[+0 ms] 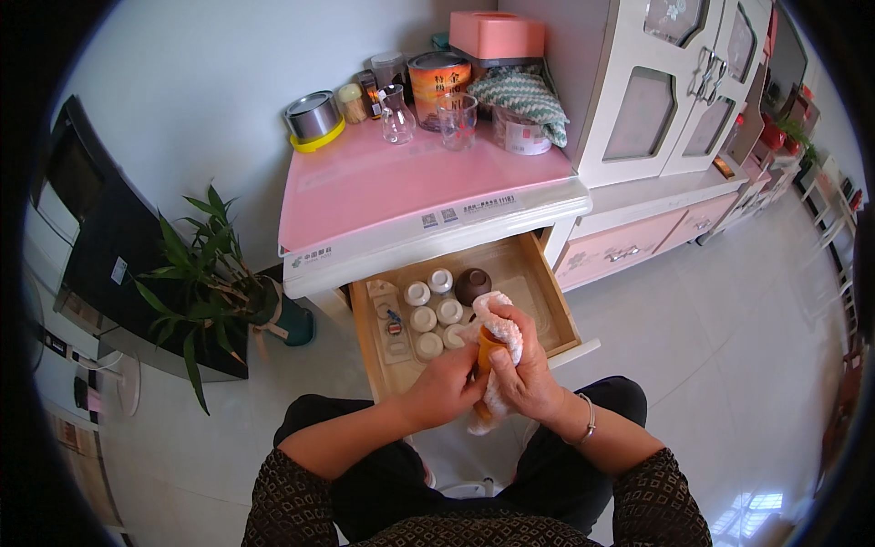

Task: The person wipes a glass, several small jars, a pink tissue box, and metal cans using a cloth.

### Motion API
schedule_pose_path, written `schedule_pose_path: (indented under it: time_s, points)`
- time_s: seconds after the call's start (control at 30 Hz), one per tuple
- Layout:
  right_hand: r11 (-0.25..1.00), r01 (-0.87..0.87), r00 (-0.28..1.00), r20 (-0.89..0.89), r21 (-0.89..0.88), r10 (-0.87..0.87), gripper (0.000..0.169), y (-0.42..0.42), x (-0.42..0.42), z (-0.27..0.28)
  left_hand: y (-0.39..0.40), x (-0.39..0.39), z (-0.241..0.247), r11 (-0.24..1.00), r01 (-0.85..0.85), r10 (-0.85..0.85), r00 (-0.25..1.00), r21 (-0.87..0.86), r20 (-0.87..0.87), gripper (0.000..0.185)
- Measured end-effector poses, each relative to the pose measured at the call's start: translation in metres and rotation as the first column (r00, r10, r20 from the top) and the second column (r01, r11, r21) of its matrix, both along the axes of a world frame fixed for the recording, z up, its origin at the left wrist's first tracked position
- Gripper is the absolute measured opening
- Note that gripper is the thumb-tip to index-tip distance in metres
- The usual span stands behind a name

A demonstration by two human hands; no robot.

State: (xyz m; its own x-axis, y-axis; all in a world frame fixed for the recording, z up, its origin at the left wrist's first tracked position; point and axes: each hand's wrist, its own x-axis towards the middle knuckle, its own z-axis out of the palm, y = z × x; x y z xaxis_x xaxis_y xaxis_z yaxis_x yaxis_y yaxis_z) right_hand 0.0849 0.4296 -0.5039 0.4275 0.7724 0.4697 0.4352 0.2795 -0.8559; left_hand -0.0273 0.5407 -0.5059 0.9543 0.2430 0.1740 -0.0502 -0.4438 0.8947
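My left hand (443,383) grips an orange object (487,347), perhaps a cup or small vessel; fingers and cloth hide much of its shape. Wrapped against that object is a pale pink-and-white towel (506,329), which my right hand (530,372) clasps, its thumb pressing near the orange side. Both hands are over the front of a pulled-out wooden drawer (566,311). Inside it, several small white cups (424,319) stand in rows, apparently upside down, beside a dark brown cup (473,286). A clear packet with small items (391,328) lies along the drawer's left side.
Above the drawer, a pink-covered cabinet top (383,184) carries a glass pitcher (397,116), a drinking glass (457,122), an orange tin (437,82) and a metal tin (312,115). A potted plant (212,273) stands left; a white cabinet (656,102) rises right.
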Motion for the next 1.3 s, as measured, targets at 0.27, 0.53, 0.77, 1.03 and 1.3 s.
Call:
schedule_pose_path:
  time_s: [0.27,0.53,0.77,1.03,1.3]
  points:
    - [0.998,-0.027,0.967,-0.250,0.056,0.040,0.043,0.000,0.009,0.012,0.008,-0.009,0.009,0.998,0.059,-0.061,0.996,-0.030,-0.068,0.025]
    - [0.882,-0.257,0.962,-0.015,-0.395,0.273,0.034,-0.011,0.020,0.023,0.027,-0.018,0.009,0.863,0.152,-0.152,0.988,0.481,-0.038,0.021]
    - [0.935,-0.049,0.991,-0.137,-0.353,0.000,0.030,0.007,0.002,-0.004,0.031,-0.022,0.012,0.446,-0.222,0.027,0.971,0.867,0.236,0.029]
    - [0.912,-0.027,0.997,-0.079,-0.410,-0.006,0.035,0.011,0.004,-0.001,0.049,-0.028,-0.012,0.478,-0.220,0.059,0.974,0.850,0.218,0.027]
    - [0.863,0.006,0.999,-0.041,-0.505,-0.031,0.033,0.006,0.026,0.000,0.109,-0.033,-0.038,0.454,-0.009,0.057,0.998,0.891,-0.018,0.015]
